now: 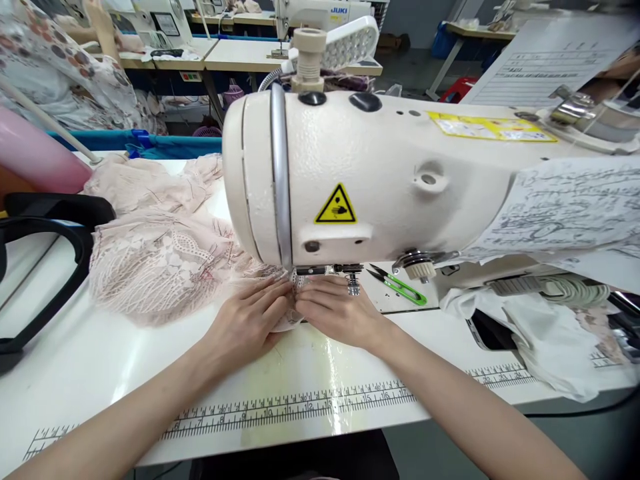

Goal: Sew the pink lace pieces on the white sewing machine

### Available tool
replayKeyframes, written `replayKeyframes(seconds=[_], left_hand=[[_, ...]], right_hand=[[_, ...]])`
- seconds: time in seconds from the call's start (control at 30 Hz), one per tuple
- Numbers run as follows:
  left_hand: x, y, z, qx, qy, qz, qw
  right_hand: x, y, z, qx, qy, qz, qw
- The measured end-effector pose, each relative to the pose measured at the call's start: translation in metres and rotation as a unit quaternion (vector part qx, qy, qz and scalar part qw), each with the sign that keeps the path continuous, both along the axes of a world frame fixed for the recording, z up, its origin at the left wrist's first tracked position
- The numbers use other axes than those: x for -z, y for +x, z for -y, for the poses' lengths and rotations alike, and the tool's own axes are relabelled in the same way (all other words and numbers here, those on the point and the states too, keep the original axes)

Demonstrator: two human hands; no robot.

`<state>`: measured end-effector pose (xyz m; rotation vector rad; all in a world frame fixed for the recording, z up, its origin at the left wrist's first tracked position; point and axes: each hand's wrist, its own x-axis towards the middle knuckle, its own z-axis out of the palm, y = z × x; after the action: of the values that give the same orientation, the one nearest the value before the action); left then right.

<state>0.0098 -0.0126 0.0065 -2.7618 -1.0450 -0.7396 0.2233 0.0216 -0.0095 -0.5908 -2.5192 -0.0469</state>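
Note:
A pale pink lace garment (155, 267) lies bunched to the left of the sewing machine (380, 173), and its edge runs in under the machine head. My left hand (250, 317) presses on that edge, fingers together and closed on the fabric. Close beside it, my right hand (340, 310) has its fingers bunched over the lace just below the needle area. The fingertips of both hands nearly meet there. The needle and presser foot are mostly hidden by the head and my fingers.
Green-handled thread snips (400, 287) lie right of my right hand. Farther right are a white cloth (550, 347) and a dark phone (493, 330). A black curved frame (83, 267) stands at left. A ruler strip (295, 403) runs along the front edge. Another person's arm (103, 30) shows behind.

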Motion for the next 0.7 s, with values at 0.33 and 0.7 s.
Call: replayKeyframes(seconds=[0.33,0.7], left_hand=[[-0.0002,-0.0021,-0.0017,-0.059,0.004,-0.016,0.998],[0.0054,-0.0013,0.0003,-0.09,-0.001,-0.047,0.995]], right_hand=[[0.0064,-0.0071,0.0039,0.028,-0.018,0.013,0.999],[0.0023,-0.004,-0.0009,0.044,-0.024,0.011,0.999]])
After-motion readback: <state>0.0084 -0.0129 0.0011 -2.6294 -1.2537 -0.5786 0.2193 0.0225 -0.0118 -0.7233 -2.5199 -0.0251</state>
